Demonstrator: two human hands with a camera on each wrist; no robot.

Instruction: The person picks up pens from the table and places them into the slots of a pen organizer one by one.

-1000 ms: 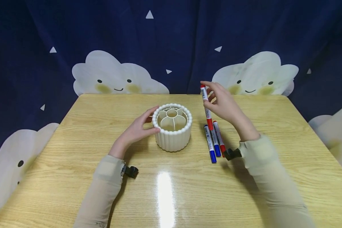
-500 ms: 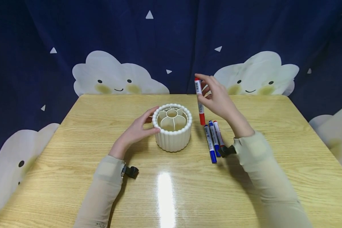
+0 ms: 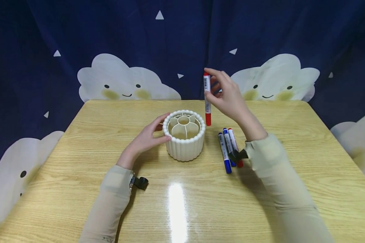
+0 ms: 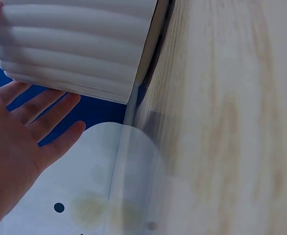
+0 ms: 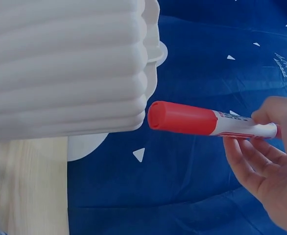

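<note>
A round, cream pen holder (image 3: 185, 148) with fluted sides, a beaded rim and petal-shaped compartments stands upright on the table. My left hand (image 3: 144, 137) steadies it from the left, thumb at the near rim and fingers along the far side; in the left wrist view several fingers (image 4: 55, 110) reach along its wall. My right hand (image 3: 228, 96) pinches a red-capped marker (image 3: 207, 98) with a white barrel, held nearly upright in the air just right of the holder. In the right wrist view the marker's red end (image 5: 182, 117) points towards the holder's rim, a small gap between them.
Three markers lie side by side on the wooden table (image 3: 109, 118) right of the holder: a blue one (image 3: 224, 153), another blue one (image 3: 228, 141), and a red one (image 3: 233, 138), partly under the right wrist's black camera (image 3: 238, 156). A dark blue cloud-print curtain (image 3: 182, 40) hangs behind.
My right hand has lifted the red marker up and left, away from the other markers and nearer the holder, and it now stands straighter. My left hand and the holder have stayed put.
</note>
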